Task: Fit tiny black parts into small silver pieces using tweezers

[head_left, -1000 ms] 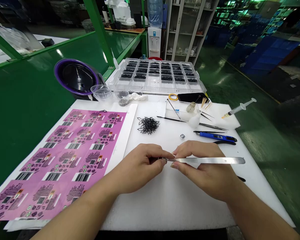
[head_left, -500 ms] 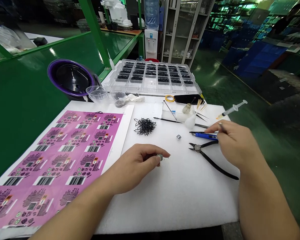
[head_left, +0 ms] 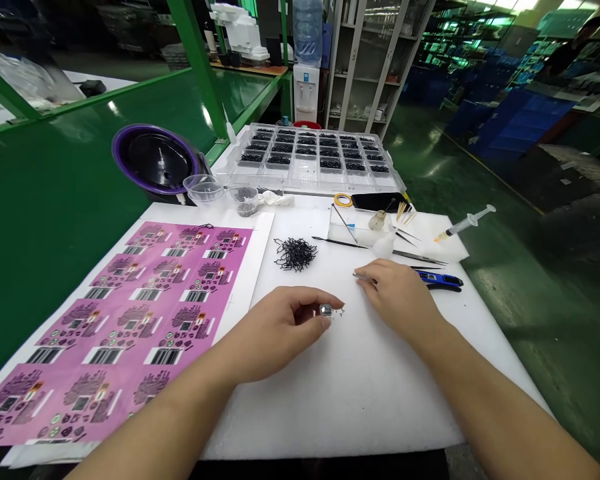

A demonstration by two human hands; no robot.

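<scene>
My left hand [head_left: 285, 328] pinches a small silver metal part [head_left: 326, 309] between thumb and fingertips, just above the white foam mat [head_left: 360, 393]; a tiny black wire sticks out of the part to the right. My right hand [head_left: 403, 297] lies palm down a little further back and to the right. Its fingertips are closed on a second small silver part [head_left: 359, 275] that rests on the mat. The two hands are apart.
A heap of black wire clips [head_left: 295, 253] lies behind the hands. Blue-handled pliers [head_left: 443, 281], tweezers [head_left: 420, 256], a syringe [head_left: 464, 223] and a small bottle [head_left: 379, 219] sit at the right. A pink printed sheet [head_left: 145, 300] lies at the left, a clear compartment box [head_left: 310, 157] and a purple-rimmed bowl [head_left: 155, 160] at the back.
My right hand had long steel tweezers at the left hand's part, carried them to the tools at the right, then came back empty to the loose silver part. The left hand kept its part.
</scene>
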